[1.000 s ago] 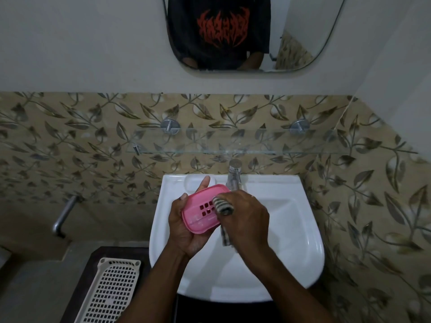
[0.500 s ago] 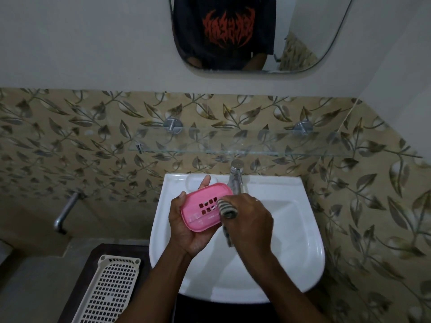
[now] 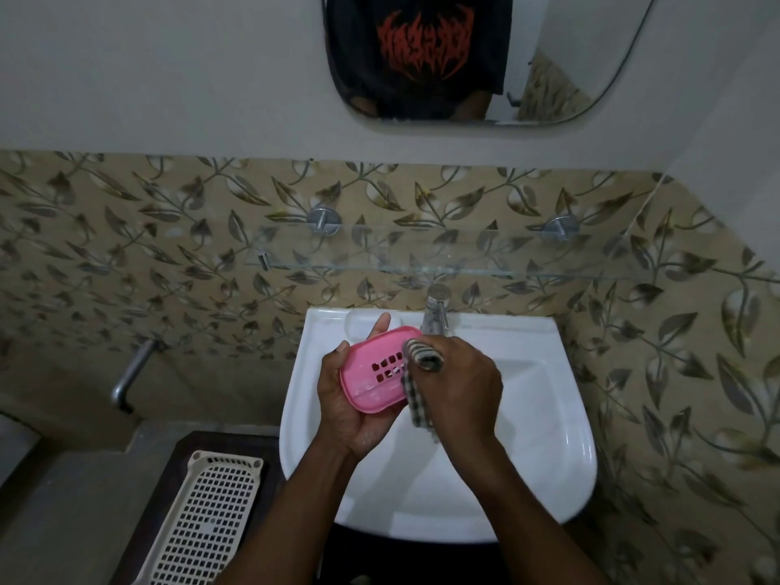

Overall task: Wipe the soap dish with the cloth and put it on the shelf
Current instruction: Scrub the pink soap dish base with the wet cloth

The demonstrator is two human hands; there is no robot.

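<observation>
sink [image 3: 548, 437] white, under glass shelf [image 3: 464, 266] | left hand [image 3: 350, 411] fingers [image 3: 382, 325] curled round soap dish [image 3: 371, 373] | right hand [image 3: 460, 390] pinches cloth [image 3: 424, 356]

We count one pink soap dish [image 3: 371, 373], one checked cloth [image 3: 417, 405] and two hands, the left hand [image 3: 350, 409] and the right hand [image 3: 462, 390]. There is one white sink [image 3: 532, 441] with one tap [image 3: 435, 310] at its far edge. We see one glass shelf [image 3: 422, 256], two round metal holders [image 3: 323, 218], one mirror [image 3: 570, 57], one cream tray [image 3: 207, 513] with holes near left, and one wall pipe [image 3: 131, 373] on the left.
</observation>
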